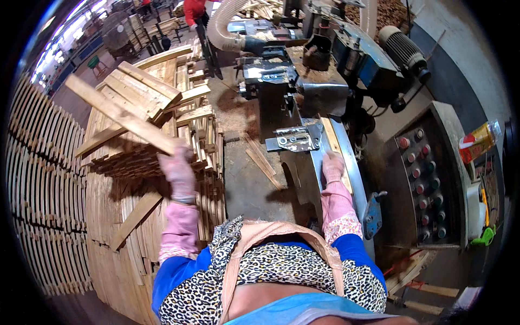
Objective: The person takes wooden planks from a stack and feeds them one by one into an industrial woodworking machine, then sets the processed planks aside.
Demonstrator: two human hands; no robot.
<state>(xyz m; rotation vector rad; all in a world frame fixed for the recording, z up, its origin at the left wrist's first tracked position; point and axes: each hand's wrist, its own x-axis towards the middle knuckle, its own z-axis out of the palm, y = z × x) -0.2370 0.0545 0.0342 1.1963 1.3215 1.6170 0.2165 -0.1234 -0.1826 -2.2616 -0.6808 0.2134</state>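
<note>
My left hand [177,168], in a pink glove, is closed around the near end of a pale wooden board [122,115]. That board slants up to the far left, above a stack of planks [141,89]. Over on the right, my right hand [333,167], also gloved in pink, is closed on a narrow wooden strip [329,132]. The strip lies lengthwise on the machine's shiny metal bed [355,170], its far end running toward the machine housing [324,92]. A metal guide [295,138] sits left of the strip.
A control panel with several buttons [425,181] stands at the right. Behind it is a grey motor [402,47]. A ribbed hose [219,27] curves across the back. Loose strips [261,160] lie on the floor. Tall slat stacks [46,189] line the left; a person in red [193,11] stands far off.
</note>
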